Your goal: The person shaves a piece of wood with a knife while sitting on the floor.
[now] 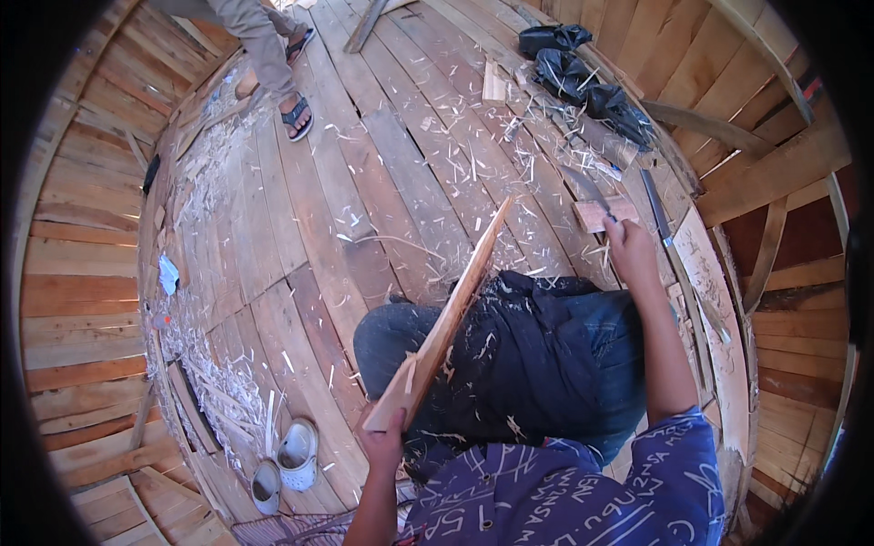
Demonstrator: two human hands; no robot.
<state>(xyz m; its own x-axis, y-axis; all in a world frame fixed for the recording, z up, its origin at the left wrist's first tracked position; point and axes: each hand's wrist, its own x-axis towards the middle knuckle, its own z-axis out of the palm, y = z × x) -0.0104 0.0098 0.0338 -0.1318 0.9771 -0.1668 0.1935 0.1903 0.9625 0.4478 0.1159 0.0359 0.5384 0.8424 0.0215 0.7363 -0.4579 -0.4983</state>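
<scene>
My left hand (384, 440) is closed round the broad lower end of a long pale piece of wood (455, 314). It slants up across my lap and tapers to a narrow far tip; a split or curl shows near its wide end. Out to the right, my right hand (632, 250) grips a knife by its handle. The knife's curved grey blade (585, 187) points up and left, apart from the wood. A short flat wood block (592, 215) lies on the floor beneath the knife. A dark cloth (523, 364) covered in shavings lies over my legs.
Shavings litter the plank floor (319, 218). A long dark tool (650, 196) lies to the right, with black plastic bags (560, 75) beyond. Grey clogs (298, 453) stand at lower left. Another person's sandalled foot (294, 116) is at upper left. Board walls curve round both sides.
</scene>
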